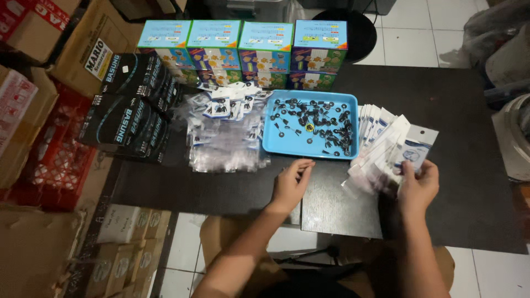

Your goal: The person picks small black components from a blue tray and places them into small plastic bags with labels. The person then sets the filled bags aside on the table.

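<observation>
Right hand: the right hand, lower right of centre, pinches a small clear packet with a white and blue card top, thumb on its lower edge.
Left hand: the left hand rests on the dark table just below the blue tray, fingertips drawn together; whether they pinch a part I cannot tell.
Packet: flat, see-through, held upright and tilted, at the right end of a fanned row of packets just right of the tray.
Tray: shallow, centre of the frame, scattered with small black parts, one with a yellow spot.
Doing it well: I judge a light grip at the packet's lower edge keeps its mouth free; parts are best picked one at a time.
Nearby: filled packets heaped left of the tray; colourful boxes behind; black boxes upper left.
</observation>
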